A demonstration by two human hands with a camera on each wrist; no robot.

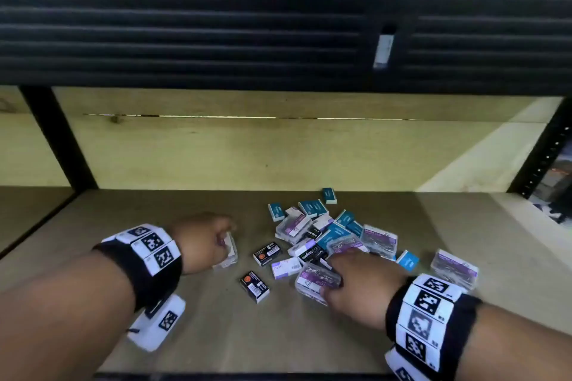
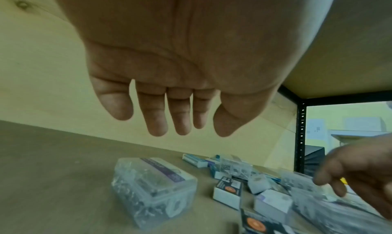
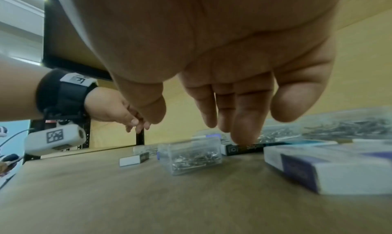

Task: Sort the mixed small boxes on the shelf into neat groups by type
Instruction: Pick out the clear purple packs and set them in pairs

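Note:
A heap of mixed small boxes (image 1: 325, 235) lies on the shelf board (image 1: 185, 334): teal ones (image 1: 329, 195), white-purple ones (image 1: 286, 267), black ones with an orange dot (image 1: 254, 285) and clear paper-clip boxes (image 1: 453, 267). My left hand (image 1: 224, 238) hovers with straight fingers (image 2: 157, 118) just above one clear paper-clip box (image 2: 152, 190) set apart on the left, without touching it. My right hand (image 1: 340, 269) reaches over another clear box (image 3: 189, 155). Its fingers are extended, and one fingertip (image 3: 244, 137) touches a black staples box (image 3: 244, 149).
A dark ribbed beam (image 1: 216, 40) of the shelf above hangs overhead. Black uprights stand at back left (image 1: 58, 139) and at right (image 1: 544, 151). A wooden back wall (image 1: 247, 151) closes the rear. The board's left half and its front strip are bare.

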